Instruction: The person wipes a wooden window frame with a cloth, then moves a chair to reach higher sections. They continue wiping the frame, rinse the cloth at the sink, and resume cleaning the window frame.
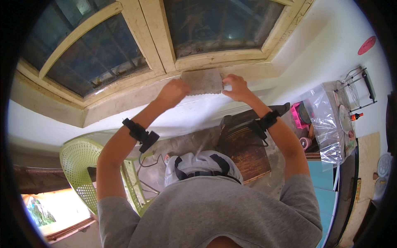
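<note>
A greyish-brown cloth [203,81] with a scalloped lower edge is spread flat between my hands at the windowsill [130,97]. My left hand [174,92] is closed on its left edge, and the fingers are partly hidden from above. At the opposite edge, my right hand [238,88] pinches the cloth with thumb and fingertips. Just behind the cloth runs the lower rail of the cream wooden window frame [220,59]. Black straps with small devices circle both forearms.
A light green woven plastic chair [79,161] stands at left. Beside my legs is a dark worn wooden bench [248,155]. To the right, clear plastic sheeting [322,102] drapes over a shelf unit with a pink basket [297,116], a bottle [356,117] and a wire rack [356,90].
</note>
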{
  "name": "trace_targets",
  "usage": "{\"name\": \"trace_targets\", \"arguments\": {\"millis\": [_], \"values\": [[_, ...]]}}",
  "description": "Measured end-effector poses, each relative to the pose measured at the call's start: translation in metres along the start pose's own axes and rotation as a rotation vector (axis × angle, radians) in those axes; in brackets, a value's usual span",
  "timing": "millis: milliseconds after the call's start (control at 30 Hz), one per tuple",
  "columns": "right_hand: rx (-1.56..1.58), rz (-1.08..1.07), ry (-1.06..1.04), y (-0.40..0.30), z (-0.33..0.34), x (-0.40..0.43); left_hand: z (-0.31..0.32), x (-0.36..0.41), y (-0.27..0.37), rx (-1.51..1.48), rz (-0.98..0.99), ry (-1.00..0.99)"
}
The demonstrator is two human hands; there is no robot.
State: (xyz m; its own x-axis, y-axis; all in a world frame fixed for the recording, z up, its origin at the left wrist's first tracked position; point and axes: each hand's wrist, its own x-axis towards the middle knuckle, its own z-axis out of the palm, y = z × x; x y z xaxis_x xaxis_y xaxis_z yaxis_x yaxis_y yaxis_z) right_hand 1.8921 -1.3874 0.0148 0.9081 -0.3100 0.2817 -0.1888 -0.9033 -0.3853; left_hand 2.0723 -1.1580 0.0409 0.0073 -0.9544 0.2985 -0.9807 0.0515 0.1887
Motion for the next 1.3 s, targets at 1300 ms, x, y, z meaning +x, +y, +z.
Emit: {"name": "trace_targets", "arguments": {"millis": [1300], "values": [[0.151,0.049,0.208,0.101,-0.036,-0.012,0.024,-0.062,-0.034,0.326,-0.156,-0.015]]}}
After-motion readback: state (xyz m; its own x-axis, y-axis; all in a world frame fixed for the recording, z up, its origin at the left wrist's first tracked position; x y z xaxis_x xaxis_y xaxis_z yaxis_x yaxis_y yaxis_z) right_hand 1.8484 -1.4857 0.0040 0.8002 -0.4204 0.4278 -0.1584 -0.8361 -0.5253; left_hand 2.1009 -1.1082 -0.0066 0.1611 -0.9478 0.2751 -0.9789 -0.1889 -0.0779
